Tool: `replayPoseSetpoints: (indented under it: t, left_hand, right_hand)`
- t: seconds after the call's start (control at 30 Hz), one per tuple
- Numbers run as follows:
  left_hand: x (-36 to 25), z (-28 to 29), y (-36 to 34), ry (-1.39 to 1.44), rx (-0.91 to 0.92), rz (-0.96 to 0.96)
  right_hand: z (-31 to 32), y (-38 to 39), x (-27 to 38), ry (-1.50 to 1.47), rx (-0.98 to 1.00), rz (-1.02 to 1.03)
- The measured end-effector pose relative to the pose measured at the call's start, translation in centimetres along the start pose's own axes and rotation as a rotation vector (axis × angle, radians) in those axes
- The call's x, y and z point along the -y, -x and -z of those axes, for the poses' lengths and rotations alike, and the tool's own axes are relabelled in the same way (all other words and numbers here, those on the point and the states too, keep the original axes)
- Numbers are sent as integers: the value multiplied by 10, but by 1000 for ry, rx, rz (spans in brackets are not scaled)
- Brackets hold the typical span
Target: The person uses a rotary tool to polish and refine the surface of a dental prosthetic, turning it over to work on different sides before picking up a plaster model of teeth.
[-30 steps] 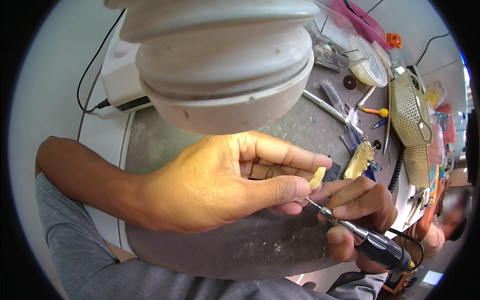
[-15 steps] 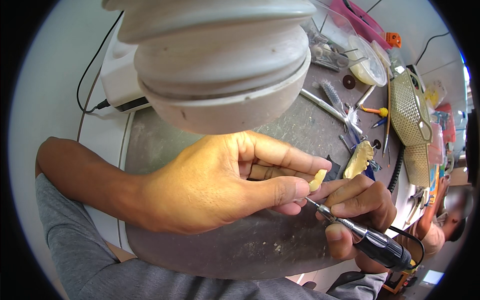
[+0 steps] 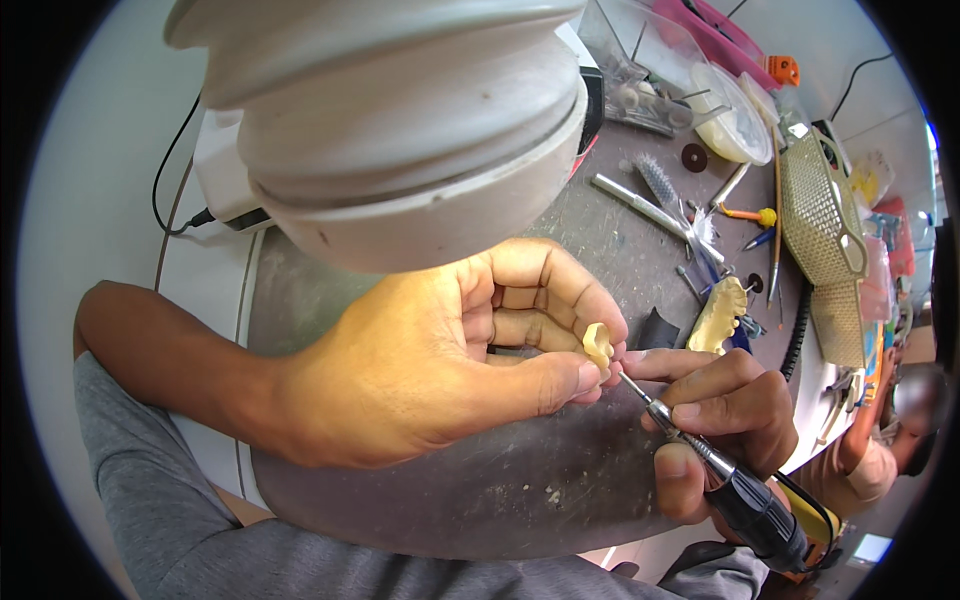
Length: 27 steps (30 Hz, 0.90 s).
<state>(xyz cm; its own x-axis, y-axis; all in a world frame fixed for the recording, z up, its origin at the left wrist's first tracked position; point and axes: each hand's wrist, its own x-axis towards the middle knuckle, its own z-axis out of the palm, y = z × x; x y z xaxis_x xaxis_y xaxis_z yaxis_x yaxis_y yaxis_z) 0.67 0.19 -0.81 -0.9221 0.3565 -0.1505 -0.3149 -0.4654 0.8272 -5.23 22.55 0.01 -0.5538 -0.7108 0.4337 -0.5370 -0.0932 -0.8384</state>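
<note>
Between thumb and fingertips, my left hand [image 3: 420, 370] pinches a small cream-yellow dental crown piece [image 3: 598, 344]. My right hand [image 3: 735, 410] is wrapped round a black and silver rotary handpiece [image 3: 715, 465], its thin tip pointing up and left. That tip ends close beside the dental piece; whether they touch I cannot tell. One finger of the right hand reaches to the left fingertips. Just beyond the right hand lies a yellowish dental cast [image 3: 718, 312], next to a dark scrap [image 3: 656, 332].
A large white ribbed suction hose [image 3: 400, 150] hangs over the grey work surface [image 3: 590, 490]. At the far right are a brush [image 3: 655, 180], a metal tool [image 3: 640, 205], a beige perforated basket [image 3: 815, 210] and a clear tub [image 3: 735, 130]. Another person [image 3: 850, 470] sits at the right.
My left hand has turned the dental piece and drawn it slightly left, its fingers curling more. The handpiece has tilted steeper, its tip now more visible. The view has shifted a little.
</note>
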Motion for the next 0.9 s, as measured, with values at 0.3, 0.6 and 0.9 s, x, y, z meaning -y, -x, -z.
replayPoseSetpoints:
  t: [0.3, 0.6, 0.9]
  left_hand:
    - [0, 1, -3, 2, 24, 1]
    - [-3, 1, -1, 9, 12, 36]
    - [-5, -2, -3, 25, 6, 54]
  right_hand:
    - [5, 1, 1, 57, 84, -6]
    - [3, -3, 1, 135, 104, 29]
    - [5, -1, 7, 119, 99, -21]
